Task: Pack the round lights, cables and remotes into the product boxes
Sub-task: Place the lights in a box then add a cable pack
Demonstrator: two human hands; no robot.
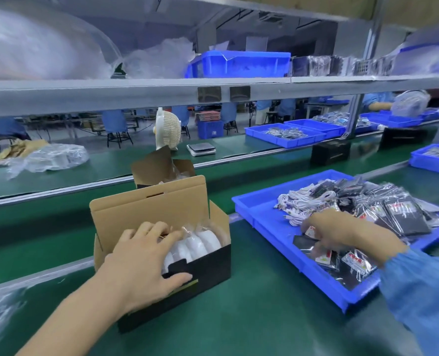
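Note:
An open product box [208,268], black outside and brown inside, stands on the green belt with its lid up. Several bagged white round lights [200,244] stand on edge inside it. My left hand [141,260] grips the box's front wall, fingers reaching in over the lights and thumb on the black outside. My right hand [342,233] reaches into the blue tray [262,209] and its curled fingers close on a bagged remote [312,233]. White cables [300,201] and more bagged black remotes [403,214] lie in the tray.
A second open box [162,168] stands behind the first. A small fan [167,129] and a scale [201,149] sit on the far belt, with crumpled plastic bags [54,158] at left. More blue trays [285,134] lie at the right and back.

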